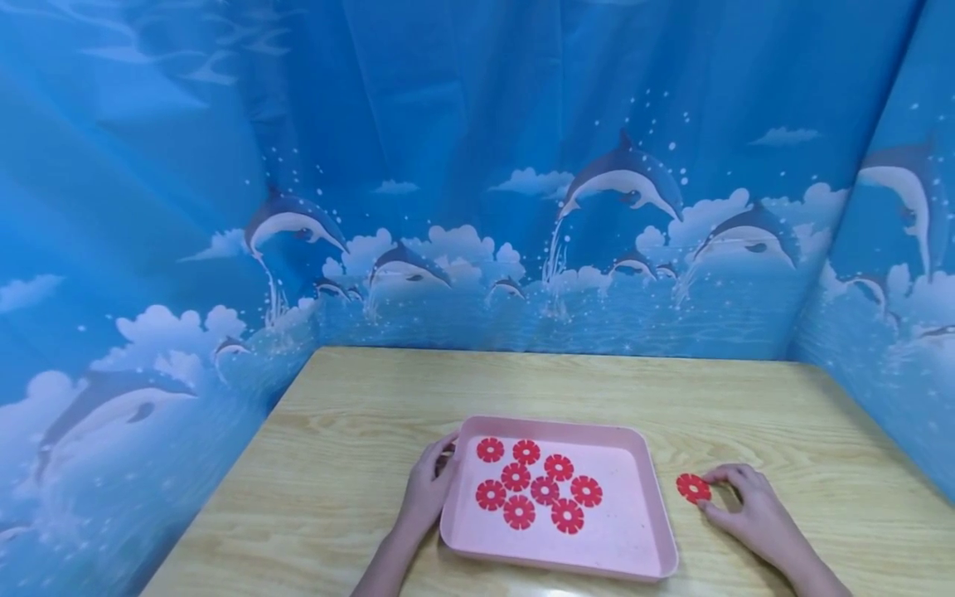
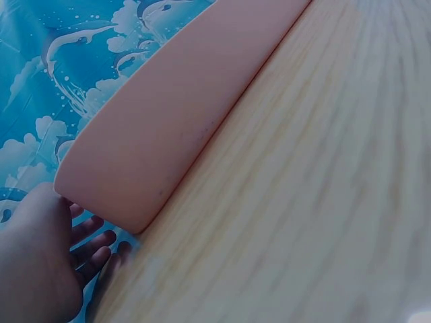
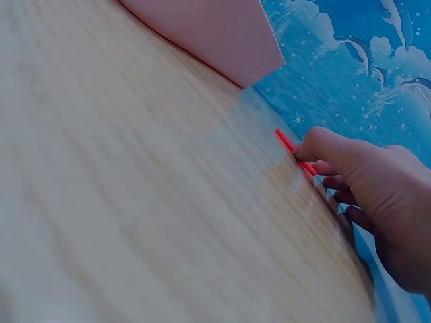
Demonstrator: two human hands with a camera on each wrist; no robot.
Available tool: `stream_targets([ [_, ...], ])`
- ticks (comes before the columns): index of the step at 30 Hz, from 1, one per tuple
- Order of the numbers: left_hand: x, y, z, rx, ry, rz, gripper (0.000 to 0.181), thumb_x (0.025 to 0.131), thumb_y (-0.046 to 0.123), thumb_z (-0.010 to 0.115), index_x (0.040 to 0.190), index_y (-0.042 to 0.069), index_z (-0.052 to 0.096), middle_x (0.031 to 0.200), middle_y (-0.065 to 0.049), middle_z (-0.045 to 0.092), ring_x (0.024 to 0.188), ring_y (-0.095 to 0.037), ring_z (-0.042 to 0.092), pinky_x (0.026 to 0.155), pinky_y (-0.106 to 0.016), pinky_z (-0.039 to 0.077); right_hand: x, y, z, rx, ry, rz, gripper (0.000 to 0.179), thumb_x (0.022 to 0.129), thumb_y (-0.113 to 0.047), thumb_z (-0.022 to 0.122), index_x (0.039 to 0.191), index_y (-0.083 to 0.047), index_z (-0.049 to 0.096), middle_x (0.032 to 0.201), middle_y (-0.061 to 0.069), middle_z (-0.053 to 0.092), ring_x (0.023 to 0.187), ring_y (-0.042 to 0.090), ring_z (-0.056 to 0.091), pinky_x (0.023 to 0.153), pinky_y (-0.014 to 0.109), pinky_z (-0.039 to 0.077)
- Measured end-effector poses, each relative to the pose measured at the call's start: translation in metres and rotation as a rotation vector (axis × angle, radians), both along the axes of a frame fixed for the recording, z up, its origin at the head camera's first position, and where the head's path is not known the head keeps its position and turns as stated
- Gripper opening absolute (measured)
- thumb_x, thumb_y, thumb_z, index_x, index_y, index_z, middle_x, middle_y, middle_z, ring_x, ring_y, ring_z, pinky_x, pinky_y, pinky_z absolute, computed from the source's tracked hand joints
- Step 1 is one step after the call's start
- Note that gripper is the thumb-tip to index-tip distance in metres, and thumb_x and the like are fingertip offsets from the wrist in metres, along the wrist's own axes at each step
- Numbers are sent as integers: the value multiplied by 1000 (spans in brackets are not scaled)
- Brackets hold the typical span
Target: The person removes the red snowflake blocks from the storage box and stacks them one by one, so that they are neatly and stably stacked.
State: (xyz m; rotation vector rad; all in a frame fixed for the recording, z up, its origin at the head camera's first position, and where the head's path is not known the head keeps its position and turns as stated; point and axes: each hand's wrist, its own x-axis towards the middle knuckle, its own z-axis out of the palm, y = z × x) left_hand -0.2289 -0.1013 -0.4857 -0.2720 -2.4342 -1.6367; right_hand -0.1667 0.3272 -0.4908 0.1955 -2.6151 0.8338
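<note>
A pink rectangular tray (image 1: 612,531) stands on the table with several red notched interlocking discs (image 1: 519,512) lying flat in it, mostly to its left and middle. At the tray's left side, my left hand (image 1: 427,489) rests against the outer wall with relaxed fingers. The left wrist view shows that hand (image 2: 40,256) at the tray's corner. Right of the tray, my right hand (image 1: 761,510) pinches one red interlocking disc (image 1: 694,488) between thumb and forefinger. In the right wrist view this disc (image 3: 286,141) appears edge-on, close to the tabletop; whether it touches I cannot tell.
The light wood table (image 1: 388,381) extends behind the tray and to both sides. A blue curtain (image 1: 462,166) printed with dolphins and clouds hangs along the back and sides. The tray's raised wall (image 3: 222,40) stands left of my right hand.
</note>
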Motion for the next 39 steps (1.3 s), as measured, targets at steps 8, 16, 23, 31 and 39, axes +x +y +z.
stream_targets([
  [8,0,0,-1,-3,4,-2,36,93,13,53,127,3,52,109,-12,55,93,-23,56,81,-34,48,0,-2,9,-52,2,11,42,70,-11,78,105,3,59,106,22,54,99,38,45,80,61,35],
  [16,0,-2,-2,-15,-4,-6,37,94,17,53,127,3,52,109,-11,55,94,-23,55,81,-33,49,-3,-37,41,-66,86,55,32,74,-11,76,103,-9,62,103,4,58,99,6,43,80,27,35],
  [23,-1,-2,-3,-1,22,-6,35,93,11,53,126,1,52,108,-12,56,92,-24,56,80,-32,49,-16,-85,58,-26,51,241,30,72,-10,77,98,-12,64,97,-8,58,96,17,52,82,40,46],
  [31,-2,0,-4,3,51,-9,33,92,9,54,124,2,54,105,-12,57,91,-25,56,79,-32,49,-25,-110,48,3,-108,360,31,71,-7,75,97,-16,62,98,-10,57,99,24,53,83,49,45],
  [39,-1,-1,-2,-3,43,-4,34,92,11,54,124,2,54,107,-13,57,91,-24,56,80,-33,49,-28,-113,36,47,-95,358,32,69,-16,78,98,-16,63,94,-10,57,92,16,56,81,41,48],
])
